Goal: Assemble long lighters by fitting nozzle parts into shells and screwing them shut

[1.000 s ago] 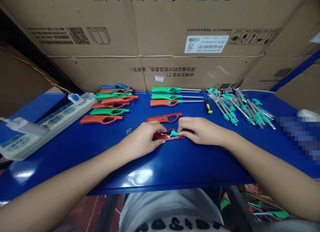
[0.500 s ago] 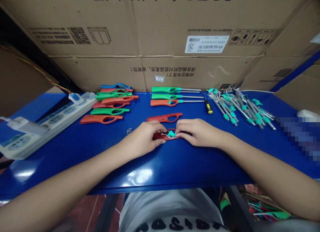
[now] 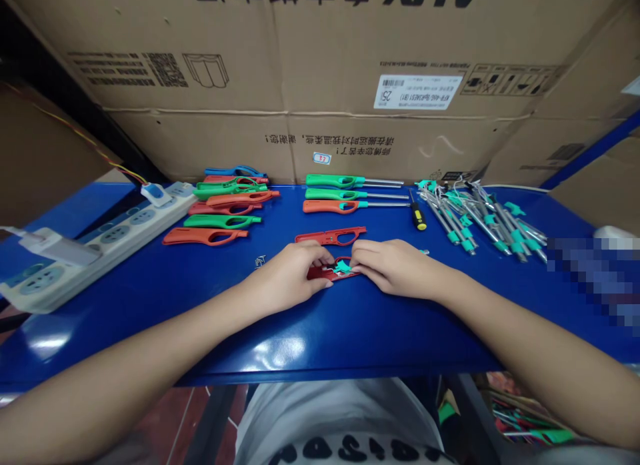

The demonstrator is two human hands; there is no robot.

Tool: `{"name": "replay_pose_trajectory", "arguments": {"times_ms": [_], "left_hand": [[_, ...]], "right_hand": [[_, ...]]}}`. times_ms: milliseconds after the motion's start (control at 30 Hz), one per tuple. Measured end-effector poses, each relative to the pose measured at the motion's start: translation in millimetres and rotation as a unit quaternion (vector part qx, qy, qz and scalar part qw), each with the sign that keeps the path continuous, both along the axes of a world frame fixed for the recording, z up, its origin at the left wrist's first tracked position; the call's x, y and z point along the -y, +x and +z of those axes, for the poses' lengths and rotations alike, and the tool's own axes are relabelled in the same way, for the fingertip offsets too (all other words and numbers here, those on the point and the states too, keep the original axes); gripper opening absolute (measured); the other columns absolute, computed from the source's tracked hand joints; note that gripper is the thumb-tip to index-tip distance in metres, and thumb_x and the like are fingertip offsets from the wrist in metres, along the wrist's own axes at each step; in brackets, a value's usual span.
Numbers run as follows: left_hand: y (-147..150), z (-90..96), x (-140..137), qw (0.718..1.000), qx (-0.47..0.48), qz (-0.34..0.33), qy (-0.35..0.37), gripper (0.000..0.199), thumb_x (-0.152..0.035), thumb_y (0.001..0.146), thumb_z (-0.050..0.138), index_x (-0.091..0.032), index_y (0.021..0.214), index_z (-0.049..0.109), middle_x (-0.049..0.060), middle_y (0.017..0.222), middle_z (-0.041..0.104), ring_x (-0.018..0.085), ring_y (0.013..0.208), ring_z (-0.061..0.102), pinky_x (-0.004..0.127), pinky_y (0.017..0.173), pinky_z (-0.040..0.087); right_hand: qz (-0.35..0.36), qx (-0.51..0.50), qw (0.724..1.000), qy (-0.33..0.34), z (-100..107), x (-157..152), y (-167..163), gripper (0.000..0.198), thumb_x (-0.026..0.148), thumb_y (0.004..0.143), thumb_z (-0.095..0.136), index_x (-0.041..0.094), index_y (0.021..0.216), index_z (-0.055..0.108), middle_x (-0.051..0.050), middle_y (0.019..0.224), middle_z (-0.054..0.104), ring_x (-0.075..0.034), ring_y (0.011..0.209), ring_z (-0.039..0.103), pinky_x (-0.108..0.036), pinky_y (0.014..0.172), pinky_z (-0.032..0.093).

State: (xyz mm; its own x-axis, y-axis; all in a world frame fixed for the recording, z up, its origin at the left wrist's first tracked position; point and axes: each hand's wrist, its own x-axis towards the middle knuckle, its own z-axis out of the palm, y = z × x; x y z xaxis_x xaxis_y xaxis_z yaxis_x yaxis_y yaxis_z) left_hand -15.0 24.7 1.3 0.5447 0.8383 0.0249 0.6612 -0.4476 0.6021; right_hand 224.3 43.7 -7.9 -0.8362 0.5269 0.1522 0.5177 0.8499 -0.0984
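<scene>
A red lighter shell half (image 3: 320, 273) lies open side up on the table, with a teal trigger piece (image 3: 343, 268) and white wire in it. My left hand (image 3: 300, 275) is closed round the shell's left end, thumb on the near edge and fingers at the far side. My right hand (image 3: 393, 266) pinches at the right end, by the teal piece; its fingers hide what exactly they grip. A small teal and silver tip (image 3: 425, 252) shows behind my right hand. Just beyond my hands lies another red shell half (image 3: 331, 236), hollow side up.
Several coloured lighter shells (image 3: 206, 235) lie at left beside a white power strip (image 3: 117, 235). Three lighters with metal tubes (image 3: 333, 206), a screwdriver (image 3: 418, 215) and a pile of metal tubes (image 3: 480, 218) lie farther back. Small screws (image 3: 260, 261) are near my left wrist. A cardboard box (image 3: 280, 85) stands behind.
The view has shifted slightly. Both hands stay at the red shell in nearly the same pose. A small tip has come into sight behind my right hand.
</scene>
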Motion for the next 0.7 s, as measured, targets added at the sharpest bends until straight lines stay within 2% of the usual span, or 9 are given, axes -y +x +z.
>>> {"name": "replay_pose_trajectory", "arguments": {"times_ms": [167, 433, 700], "left_hand": [[-1.2, -3.1, -0.3, 1.000, 0.001, -0.008, 0.009, 0.023, -0.013, 0.080, 0.077, -0.015, 0.101, 0.070, 0.007, 0.101, 0.074, 0.021, 0.089, 0.069, 0.031, 0.080, 0.053], [-0.4, -1.8, 2.4, 1.000, -0.008, -0.010, 0.023, 0.026, -0.012, 0.081, 0.076, -0.014, 0.105, 0.070, 0.007, 0.101, 0.074, 0.022, 0.090, 0.069, 0.033, 0.082, 0.053], [-0.3, -4.6, 4.6, 0.999, 0.017, -0.019, 0.034, 0.036, -0.007, 0.080, 0.076, -0.015, 0.113, 0.064, 0.008, 0.108, 0.073, 0.023, 0.098, 0.069, 0.035, 0.086, 0.055]], "right_hand": [[0.014, -0.001, 0.999, 0.033, -1.2, 0.3, 1.2, 0.023, 0.021, 0.103, 0.040, 0.015, 0.098, 0.062, -0.007, 0.094, 0.065, -0.016, 0.068, 0.054, -0.028, 0.058, 0.033], [0.020, 0.015, 1.000, -0.008, 1.4, 1.3, 0.2, 0.020, 0.019, 0.101, 0.043, 0.017, 0.093, 0.061, -0.005, 0.093, 0.063, -0.015, 0.071, 0.054, -0.027, 0.061, 0.033], [0.035, 0.045, 0.997, 0.054, -0.5, 1.3, 1.1, 0.022, 0.018, 0.101, 0.041, 0.015, 0.094, 0.062, -0.006, 0.092, 0.064, -0.014, 0.063, 0.048, -0.029, 0.056, 0.027]]}}
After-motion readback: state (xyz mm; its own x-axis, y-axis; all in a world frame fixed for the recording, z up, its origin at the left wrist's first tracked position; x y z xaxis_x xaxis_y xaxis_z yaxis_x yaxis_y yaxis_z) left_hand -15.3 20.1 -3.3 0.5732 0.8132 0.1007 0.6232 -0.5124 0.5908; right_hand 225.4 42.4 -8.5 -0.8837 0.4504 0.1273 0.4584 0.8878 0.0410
